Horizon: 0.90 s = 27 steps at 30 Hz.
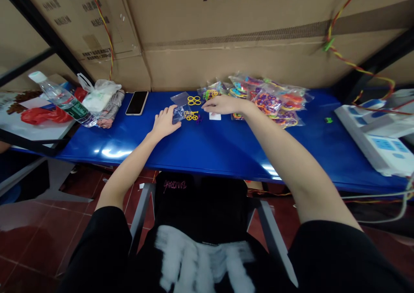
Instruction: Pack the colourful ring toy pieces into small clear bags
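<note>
My left hand (165, 121) is closed on the edge of a small clear plastic bag (181, 113) on the blue table. Yellow plastic parts with wheels (192, 117) lie at the bag's right side, and a small purple piece (199, 119) sits beside them. Just behind is a group of yellow rings (194, 100). My right hand (224, 105) hovers near a small white card (215, 116), fingertips pinched together; anything between them is too small to make out. To its right rises a heap of clear bags (268, 97) filled with colourful plastic pieces.
A phone (137, 103) lies left of my hands. Farther left are a plastic bottle (64, 101) and a white plastic bag (101, 94). White power strips (378, 138) and a small green piece (329, 120) occupy the right side. Cardboard (226, 60) stands along the back.
</note>
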Each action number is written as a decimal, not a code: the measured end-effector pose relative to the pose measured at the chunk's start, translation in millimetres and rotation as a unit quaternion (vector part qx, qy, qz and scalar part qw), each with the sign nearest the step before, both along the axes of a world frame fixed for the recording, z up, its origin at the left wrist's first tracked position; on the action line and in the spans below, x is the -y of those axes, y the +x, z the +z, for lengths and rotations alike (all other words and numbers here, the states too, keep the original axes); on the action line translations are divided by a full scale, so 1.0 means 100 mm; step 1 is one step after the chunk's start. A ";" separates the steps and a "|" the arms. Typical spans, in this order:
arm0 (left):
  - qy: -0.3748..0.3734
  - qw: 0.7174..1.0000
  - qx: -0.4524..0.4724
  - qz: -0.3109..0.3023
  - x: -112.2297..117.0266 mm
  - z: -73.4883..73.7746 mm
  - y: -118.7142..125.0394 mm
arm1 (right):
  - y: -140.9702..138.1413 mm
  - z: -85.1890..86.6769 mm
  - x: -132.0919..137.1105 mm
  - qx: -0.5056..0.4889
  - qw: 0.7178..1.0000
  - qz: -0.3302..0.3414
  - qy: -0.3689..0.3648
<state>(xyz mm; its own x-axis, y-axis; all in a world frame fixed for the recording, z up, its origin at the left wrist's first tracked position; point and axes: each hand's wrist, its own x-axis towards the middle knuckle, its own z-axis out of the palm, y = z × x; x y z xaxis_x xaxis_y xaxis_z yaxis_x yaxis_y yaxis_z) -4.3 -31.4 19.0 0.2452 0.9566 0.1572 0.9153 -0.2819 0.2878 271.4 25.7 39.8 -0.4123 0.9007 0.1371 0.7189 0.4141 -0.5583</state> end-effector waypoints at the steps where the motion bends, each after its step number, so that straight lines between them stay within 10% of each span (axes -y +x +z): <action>1: 0.000 1.000 0.007 0.000 0.00 0.00 0.00 | -0.02 0.04 0.08 0.068 0.997 0.035 -0.033; 8: 0.004 1.000 0.021 -0.013 -0.05 -0.02 -0.06 | -0.17 0.14 0.49 0.227 0.958 -0.135 -0.108; 15: -0.006 0.998 0.020 -0.057 -0.08 -0.04 -0.11 | -0.05 0.11 0.60 0.168 0.957 -0.095 -0.215; 27: 0.018 0.994 0.012 -0.108 -0.05 -0.03 -0.08 | 0.11 -0.01 0.50 0.176 0.976 -0.056 -0.119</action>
<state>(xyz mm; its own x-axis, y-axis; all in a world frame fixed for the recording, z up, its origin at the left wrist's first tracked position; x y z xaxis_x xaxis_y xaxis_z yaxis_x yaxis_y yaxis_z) -12.2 -26.4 15.6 0.4398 0.8760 0.1980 0.8252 -0.4812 0.2958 282.2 -24.2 38.7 -0.2935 0.9316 -0.2146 0.9167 0.2106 -0.3395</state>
